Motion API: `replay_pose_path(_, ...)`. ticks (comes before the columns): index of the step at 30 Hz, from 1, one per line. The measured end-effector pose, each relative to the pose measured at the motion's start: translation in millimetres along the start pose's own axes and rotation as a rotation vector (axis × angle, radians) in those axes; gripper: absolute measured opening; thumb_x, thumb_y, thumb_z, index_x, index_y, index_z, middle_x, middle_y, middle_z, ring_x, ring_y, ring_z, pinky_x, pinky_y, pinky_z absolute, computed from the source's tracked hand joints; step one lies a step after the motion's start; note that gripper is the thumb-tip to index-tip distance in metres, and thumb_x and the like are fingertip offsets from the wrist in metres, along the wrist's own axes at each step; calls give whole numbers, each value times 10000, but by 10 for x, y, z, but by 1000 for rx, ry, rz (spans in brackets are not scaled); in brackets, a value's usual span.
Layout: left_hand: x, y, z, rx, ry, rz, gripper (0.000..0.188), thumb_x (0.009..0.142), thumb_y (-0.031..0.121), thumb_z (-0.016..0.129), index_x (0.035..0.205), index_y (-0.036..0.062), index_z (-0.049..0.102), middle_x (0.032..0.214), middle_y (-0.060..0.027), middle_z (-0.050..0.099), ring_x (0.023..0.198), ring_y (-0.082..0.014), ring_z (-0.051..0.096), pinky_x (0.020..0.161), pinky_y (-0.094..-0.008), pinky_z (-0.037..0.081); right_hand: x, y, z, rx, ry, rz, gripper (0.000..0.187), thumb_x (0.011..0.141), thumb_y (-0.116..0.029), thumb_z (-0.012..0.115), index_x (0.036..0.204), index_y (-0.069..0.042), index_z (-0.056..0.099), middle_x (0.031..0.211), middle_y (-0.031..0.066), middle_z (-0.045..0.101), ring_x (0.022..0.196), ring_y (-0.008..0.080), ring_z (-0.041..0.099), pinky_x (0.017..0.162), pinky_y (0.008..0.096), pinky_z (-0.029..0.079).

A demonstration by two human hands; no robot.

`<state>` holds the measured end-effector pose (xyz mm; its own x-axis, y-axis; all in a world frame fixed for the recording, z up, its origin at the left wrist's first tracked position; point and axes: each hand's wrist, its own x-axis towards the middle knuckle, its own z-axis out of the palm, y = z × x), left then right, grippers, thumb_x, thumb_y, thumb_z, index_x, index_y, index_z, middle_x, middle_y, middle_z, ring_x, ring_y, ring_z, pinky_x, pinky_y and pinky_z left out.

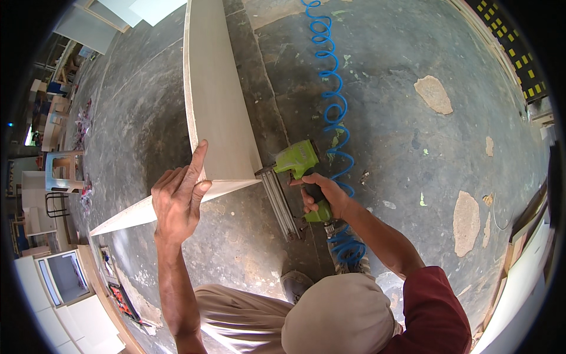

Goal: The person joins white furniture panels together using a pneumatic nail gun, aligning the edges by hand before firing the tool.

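My right hand (320, 196) is wrapped round the grip of a green pneumatic nail gun (298, 158). The gun's nose touches or nearly touches the corner where two pale boards meet. One is a long board (219, 88) standing on edge and running away from me; the other, a shorter board (127, 216), runs off to the left. My left hand (180, 197) is at the boards' top edges near the joint, index finger stretched along the long board and thumb apart; its other fingers are bent and partly hidden. A coiled blue air hose (349, 248) hangs from the gun's handle.
The blue hose runs away across the worn concrete floor (389, 141). A plastic stool (63, 171) stands at the left, above a red-and-black tool (125, 304) on the floor. White panels (94, 324) lie lower left, and more boards (519, 265) line the right edge.
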<state>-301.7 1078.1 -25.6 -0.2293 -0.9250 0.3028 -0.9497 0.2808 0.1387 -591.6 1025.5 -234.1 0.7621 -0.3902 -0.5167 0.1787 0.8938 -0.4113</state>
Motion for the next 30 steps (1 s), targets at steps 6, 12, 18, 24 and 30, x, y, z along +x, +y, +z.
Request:
replay_pose_path(6, 0, -14, 22, -3, 31, 17, 565, 1006, 451, 502, 1454, 110, 557, 665, -96, 640, 568, -207, 575, 618, -377, 475, 20, 16, -36, -16, 2, 11, 524, 1004, -343, 464, 1360, 40, 504, 648, 33, 494, 504, 144, 495, 703, 370, 485)
replay_pose_path(12, 0, -7, 18, -8, 25, 1, 564, 1002, 449, 505, 1450, 110, 561, 664, -100, 640, 572, -207, 578, 619, -374, 474, 38, 106, -86, 10, 32, 15, 511, 993, -344, 480, 1326, 38, 541, 640, 30, 501, 499, 147, 495, 684, 368, 494)
replay_pose_path(18, 6, 1, 27, -12, 36, 5, 562, 1001, 445, 512, 1448, 108, 563, 655, -99, 631, 568, -206, 570, 615, -372, 469, 39, 124, -84, 30, 42, 11, 489, 992, -343, 485, 1309, 24, 548, 640, 30, 501, 501, 145, 497, 687, 367, 490)
replay_pose_path(24, 3, 9, 18, -7, 30, 2, 556, 1003, 435, 518, 1447, 104, 563, 672, -107, 646, 566, -213, 569, 615, -372, 468, 73, 144, -129, 21, 14, 4, 491, 990, -354, 496, 1302, 23, 518, 655, 26, 491, 521, 136, 494, 709, 362, 478)
replay_pose_path(30, 6, 17, 0, -1, 18, -4, 557, 1007, 438, 513, 1441, 93, 567, 692, -115, 663, 586, -223, 593, 631, -377, 483, 18, 129, -72, 34, 28, -2, 453, 999, -333, 472, 1266, 21, 564, 636, 29, 497, 489, 145, 481, 687, 366, 486)
